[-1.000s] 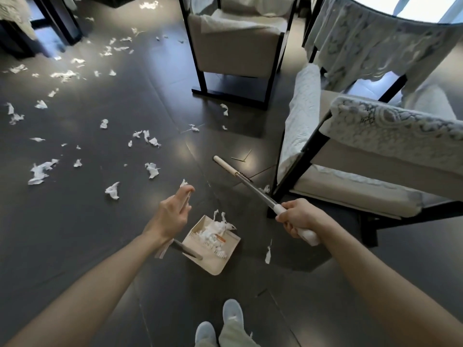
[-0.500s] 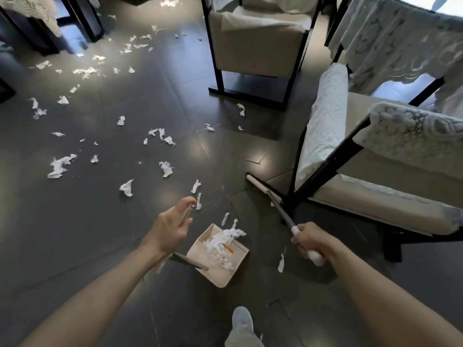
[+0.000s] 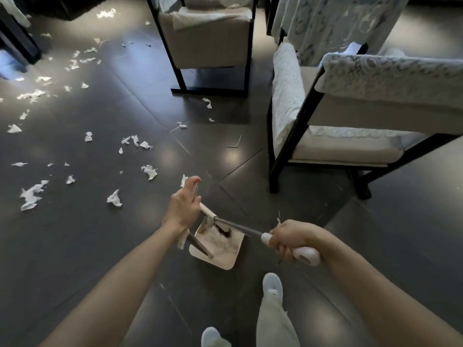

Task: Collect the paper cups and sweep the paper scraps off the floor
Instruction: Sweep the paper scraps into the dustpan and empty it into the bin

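Centrally, a beige dustpan (image 3: 225, 256) was seen resting on the dark tiled floor (image 3: 75, 246), just ahead of the person's 2 pale shoes (image 3: 272, 284). Its thin upright handle was held by the left hand (image 3: 183, 209), with the thumb stretched up along the rod and the fingers (image 3: 194, 200) curled behind it. The broom (image 3: 240, 227) was held by the right hand (image 3: 292, 240), whose fingers were clenched round the white grip at the end of the metal shaft. The shaft was angled up and to the left, across the dustpan, with its white far section touching the left hand. A dark blur was seen in the pan under the shaft, too smeared to be made out, with pale matter beneath it.

Many white paper scraps (image 3: 33, 194) were strewn over the floor to the left of the hands, from close by the left hand to the far top-left corner; a few more were lying before the far armchair (image 3: 208, 43). A nearer armchair (image 3: 288, 96), black-framed and draped in lace, was placed to the right, and a lace tablecloth (image 3: 325, 23) was hung behind it.
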